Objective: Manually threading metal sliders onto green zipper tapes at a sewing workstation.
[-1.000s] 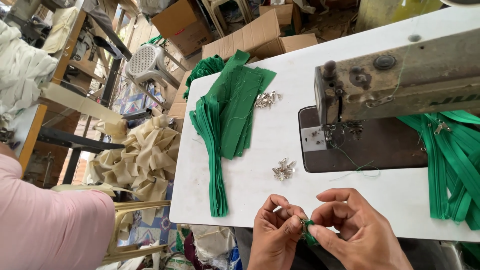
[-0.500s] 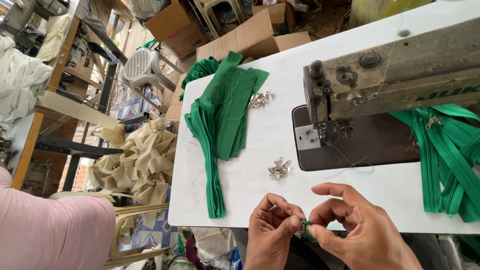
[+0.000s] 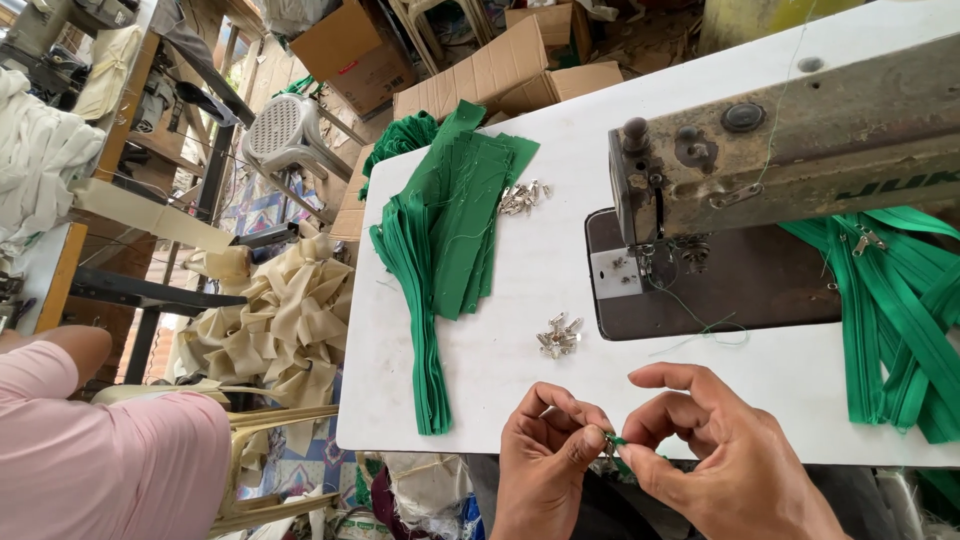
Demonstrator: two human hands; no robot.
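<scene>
My left hand (image 3: 545,455) and my right hand (image 3: 715,455) meet at the near edge of the white table (image 3: 480,370), fingertips pinched together on the end of a green zipper strip (image 3: 615,440) with a small metal slider between them. The rest of that strip hangs below the table edge, hidden. A small heap of metal zipper sliders (image 3: 557,335) lies just beyond my left hand. A stack of green zipper strips (image 3: 445,235) lies on the left part of the table.
An old grey sewing machine (image 3: 780,150) stands at the right, with more green zippers (image 3: 890,310) beside it. A second heap of sliders (image 3: 525,197) lies farther back. A person's pink sleeve (image 3: 100,450) is at left; cream fabric (image 3: 285,320), cardboard boxes (image 3: 500,70) and a plastic stool (image 3: 285,130) sit on the floor.
My hands have stayed together on the green strip, with the fingers shifting slightly. The view has drifted a little.
</scene>
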